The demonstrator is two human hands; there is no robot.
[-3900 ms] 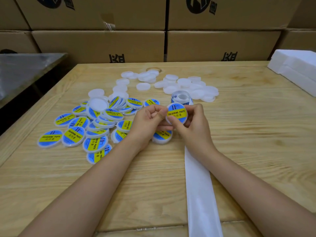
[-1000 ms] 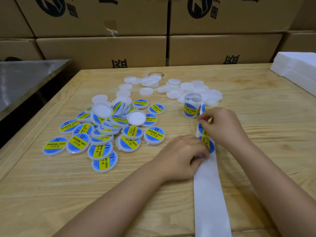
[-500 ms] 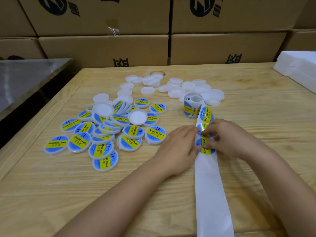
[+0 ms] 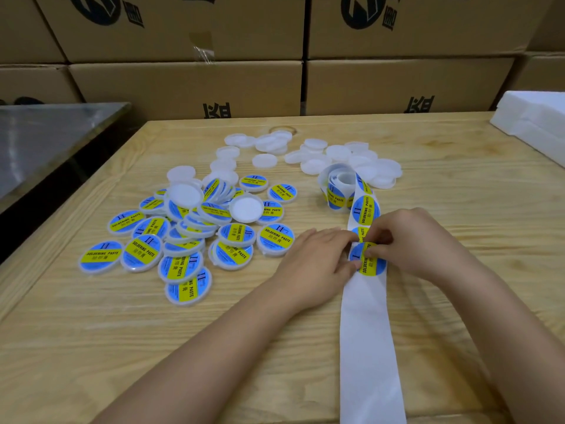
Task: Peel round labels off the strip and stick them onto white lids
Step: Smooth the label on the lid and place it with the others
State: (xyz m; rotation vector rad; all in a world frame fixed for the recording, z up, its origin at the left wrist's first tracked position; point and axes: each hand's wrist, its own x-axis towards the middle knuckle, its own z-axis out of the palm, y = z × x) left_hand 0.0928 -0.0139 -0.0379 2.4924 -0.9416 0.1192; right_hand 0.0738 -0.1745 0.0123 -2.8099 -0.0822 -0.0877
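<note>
Since the strip [image 4: 368,332] runs lengthwise straight away from me on the worktop [image 4: 464,185], my left hand [image 4: 315,260] lies flat pinning its left edge while my right hand [image 4: 420,243] pinches the far rim of the nearest label [image 4: 371,266]. Blank lids [image 4: 337,153] sit way past the roll [image 4: 336,192].

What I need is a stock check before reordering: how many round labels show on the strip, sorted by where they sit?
On the label roll: 2
Uncovered label on the flat strip: 1
Middle label, half under the right hand: 1
Nearest label, pinched by the right hand, left hand touching its edge: 1
Total: 5
</note>
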